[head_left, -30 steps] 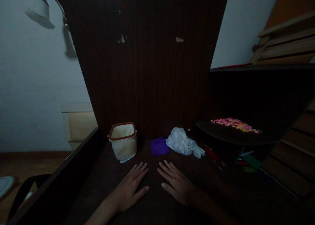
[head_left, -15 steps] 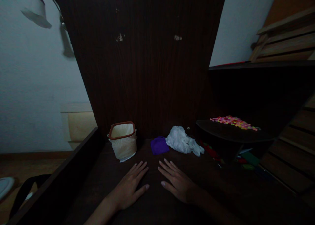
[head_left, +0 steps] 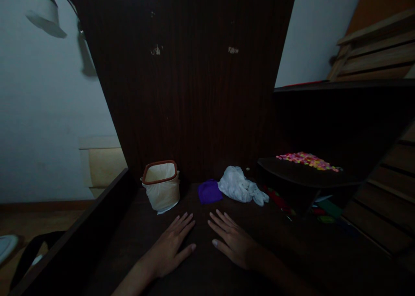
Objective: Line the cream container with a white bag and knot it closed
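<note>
My left hand [head_left: 171, 246] lies palm down on the dark wooden surface [head_left: 201, 274], fingers spread, holding nothing. To its right, my right hand [head_left: 234, 240] rests the same way, flat and empty. Beyond my left hand stands a bin [head_left: 162, 194] with a brown rim and a pale liner bag. A folded purple cloth [head_left: 209, 191] lies past the gap between my hands. Touching the cloth's right side is a crumpled white plastic bag [head_left: 235, 184], beyond my right hand.
A tall dark panel [head_left: 201, 93] rises behind the objects. At the right, a low shelf [head_left: 292, 173] carries a pile of small colourful pieces [head_left: 308, 160], with red and green items underneath. A raised edge board [head_left: 81, 227] runs along the left. A lamp [head_left: 48, 17] hangs upper left.
</note>
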Tool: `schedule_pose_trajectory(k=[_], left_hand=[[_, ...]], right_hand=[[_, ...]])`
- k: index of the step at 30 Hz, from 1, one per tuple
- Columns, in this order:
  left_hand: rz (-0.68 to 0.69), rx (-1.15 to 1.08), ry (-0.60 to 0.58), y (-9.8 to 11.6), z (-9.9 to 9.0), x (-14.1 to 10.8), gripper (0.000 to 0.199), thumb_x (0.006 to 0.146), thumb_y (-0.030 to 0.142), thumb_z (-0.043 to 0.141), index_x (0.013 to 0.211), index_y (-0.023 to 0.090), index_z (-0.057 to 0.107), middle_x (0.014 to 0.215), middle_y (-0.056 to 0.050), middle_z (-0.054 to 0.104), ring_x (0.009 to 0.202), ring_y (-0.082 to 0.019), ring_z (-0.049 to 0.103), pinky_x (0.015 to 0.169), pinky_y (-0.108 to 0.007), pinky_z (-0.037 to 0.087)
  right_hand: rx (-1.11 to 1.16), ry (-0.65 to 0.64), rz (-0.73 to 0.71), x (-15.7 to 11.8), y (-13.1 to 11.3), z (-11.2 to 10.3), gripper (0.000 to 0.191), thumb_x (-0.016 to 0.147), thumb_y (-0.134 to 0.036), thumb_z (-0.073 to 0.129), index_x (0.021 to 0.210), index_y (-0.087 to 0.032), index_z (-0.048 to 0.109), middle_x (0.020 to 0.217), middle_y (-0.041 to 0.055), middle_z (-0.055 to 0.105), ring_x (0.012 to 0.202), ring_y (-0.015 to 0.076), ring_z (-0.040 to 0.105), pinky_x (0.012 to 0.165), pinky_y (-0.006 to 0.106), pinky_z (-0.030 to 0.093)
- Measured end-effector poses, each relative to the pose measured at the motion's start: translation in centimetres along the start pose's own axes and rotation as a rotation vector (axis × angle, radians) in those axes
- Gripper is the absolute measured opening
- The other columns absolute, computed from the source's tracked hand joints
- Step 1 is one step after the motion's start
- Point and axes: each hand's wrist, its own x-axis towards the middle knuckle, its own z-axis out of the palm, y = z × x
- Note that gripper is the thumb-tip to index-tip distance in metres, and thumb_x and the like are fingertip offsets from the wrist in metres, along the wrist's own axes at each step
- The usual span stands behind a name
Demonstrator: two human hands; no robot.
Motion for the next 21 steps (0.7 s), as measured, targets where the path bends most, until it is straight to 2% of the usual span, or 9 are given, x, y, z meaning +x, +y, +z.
schedule_pose_trajectory(k=[7, 21], left_hand=[[0.019, -0.007, 0.021, 0.05, -0.2, -0.12, 0.06, 0.103, 0.047, 0.049, 0.157, 0.027, 0.034, 0.163, -0.009, 0.035, 0.151, -0.03, 0.033, 0.122, -0.056, 0.034], [-0.027, -0.002, -0.031, 0.43, -0.49, 0.09, 0.06, 0.103, 0.051, 0.046, 0.156, 0.024, 0.037, 0.163, -0.011, 0.034, 0.151, -0.032, 0.032, 0.121, -0.058, 0.035]], right_hand=[[0.026, 0.008, -0.002, 0.02, 0.01, -0.07, 0.061, 0.105, -0.049, 0.035, 0.158, -0.017, 0.033, 0.167, 0.008, 0.02, 0.157, 0.0296, 0.01, 0.128, 0.056, 0.012], [0.042, 0.004, 0.009, -0.01, -0.37, -0.31, 0.062, 0.105, -0.049, 0.037, 0.158, -0.017, 0.034, 0.167, 0.0082, 0.021, 0.157, 0.03, 0.011, 0.128, 0.056, 0.012]])
